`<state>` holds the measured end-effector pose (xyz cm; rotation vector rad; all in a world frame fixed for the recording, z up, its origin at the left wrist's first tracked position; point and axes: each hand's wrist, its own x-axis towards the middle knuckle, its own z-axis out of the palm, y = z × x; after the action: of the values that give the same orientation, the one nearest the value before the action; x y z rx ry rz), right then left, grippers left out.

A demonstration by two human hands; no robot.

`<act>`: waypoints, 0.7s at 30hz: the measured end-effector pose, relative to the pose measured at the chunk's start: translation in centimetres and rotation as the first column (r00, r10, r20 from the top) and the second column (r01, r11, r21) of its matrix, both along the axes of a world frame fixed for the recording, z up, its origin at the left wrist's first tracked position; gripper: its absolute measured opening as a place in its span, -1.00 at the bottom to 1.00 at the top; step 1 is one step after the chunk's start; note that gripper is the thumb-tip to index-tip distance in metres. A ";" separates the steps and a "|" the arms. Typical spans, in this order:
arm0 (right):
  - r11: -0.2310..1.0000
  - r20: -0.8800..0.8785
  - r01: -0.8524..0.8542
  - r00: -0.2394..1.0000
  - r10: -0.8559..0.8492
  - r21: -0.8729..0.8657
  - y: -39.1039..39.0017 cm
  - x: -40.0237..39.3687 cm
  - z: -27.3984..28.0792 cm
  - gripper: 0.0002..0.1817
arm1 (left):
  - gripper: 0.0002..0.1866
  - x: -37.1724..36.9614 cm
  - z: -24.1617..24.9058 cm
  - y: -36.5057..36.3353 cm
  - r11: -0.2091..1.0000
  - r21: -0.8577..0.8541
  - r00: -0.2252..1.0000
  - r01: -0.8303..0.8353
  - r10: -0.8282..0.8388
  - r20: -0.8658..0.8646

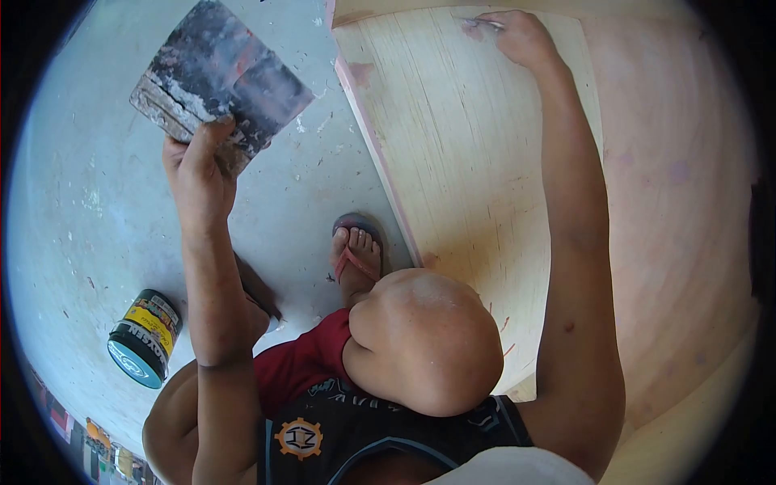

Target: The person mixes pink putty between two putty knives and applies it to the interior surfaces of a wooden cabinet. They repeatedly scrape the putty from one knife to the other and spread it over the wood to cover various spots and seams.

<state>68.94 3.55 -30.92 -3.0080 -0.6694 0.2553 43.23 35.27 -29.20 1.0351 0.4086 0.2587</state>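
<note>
My left hand [204, 162] grips the lower edge of a square, dark putty board [234, 73], with the thumb across its top face. Grey-white smears and reddish streaks mark the board, which is held over the floor. At the far end of a pale plywood panel [461, 137], my right hand [525, 36] is closed around a putty knife [482, 23], seen only as a thin tool with its tip at the wood. A small patch of reddish filler [473, 34] lies beside the tip.
A dark green tub with a yellow label [145, 338] stands on the grey floor [315, 162] at lower left. My sandalled foot [356, 252] is beside the panel's pinkish edge [380, 162]. A pinkish coated panel [671, 202] curves along the right. Small clutter lies at bottom left.
</note>
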 end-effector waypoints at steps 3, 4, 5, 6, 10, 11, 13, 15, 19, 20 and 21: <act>0.997 -0.040 0.051 0.998 -0.054 -0.061 0.1 -1.3 -0.3 -0.52 | -0.65 -0.1 -0.6 -0.1 0.999 -0.025 0.997 -0.037 0.036 -0.063; 0.996 -0.042 0.056 0.997 -0.058 -0.067 -0.5 -1.7 -0.4 -0.52 | -0.65 -0.3 -1.0 -0.4 0.999 -0.030 0.997 -0.033 0.031 -0.065; 0.995 -0.096 -0.045 0.995 0.037 -0.086 -1.3 -1.5 -0.2 -0.51 | -0.65 -0.3 -1.6 -0.5 0.998 -0.059 0.998 -0.020 0.017 -0.055; 0.984 -0.146 -0.147 0.980 0.132 -0.098 -1.4 -1.3 0.6 -0.50 | -0.65 0.0 -1.8 -0.8 0.996 -0.085 0.999 -0.007 0.004 -0.038; 0.991 -0.198 -0.124 0.974 0.114 -0.040 -2.2 -2.8 3.4 -0.56 | -0.68 -0.3 -1.9 -3.5 0.985 -0.161 0.995 0.061 -0.072 -0.063; 0.975 -0.121 0.064 0.992 -0.039 0.213 -2.2 -4.4 4.0 -0.61 | -0.65 -0.4 -1.9 -4.2 0.978 -0.192 0.989 0.086 -0.108 -0.104; 0.730 -0.172 0.333 0.942 -0.288 0.596 -1.8 -9.0 5.3 -0.68 | -0.59 0.0 -1.0 -5.9 0.943 -0.302 0.975 0.142 -0.186 -0.122; 0.519 -0.173 0.239 0.970 -0.173 0.821 -0.4 -14.4 4.7 -0.69 | -0.58 1.2 -0.8 -8.6 0.871 -0.488 0.986 0.061 -0.127 -0.104; 0.500 0.162 -0.269 0.956 0.246 0.823 1.0 -19.2 3.3 -0.64 | -0.55 2.2 -0.3 -10.8 0.795 -0.596 0.975 0.108 -0.201 -0.092; 0.614 0.104 -0.244 0.961 0.256 0.750 0.2 -19.6 3.2 -0.63 | -0.54 1.8 0.3 -10.1 0.846 -0.488 0.953 0.213 -0.290 -0.087; 0.714 0.045 -0.228 0.963 0.265 0.662 -0.8 -19.9 3.0 -0.62 | -0.56 1.5 0.3 -8.9 0.805 -0.559 0.958 0.198 -0.279 -0.062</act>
<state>49.02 2.73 -27.91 -2.2150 -0.9229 0.0740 44.71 26.37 -28.91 0.5249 0.4407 -0.1627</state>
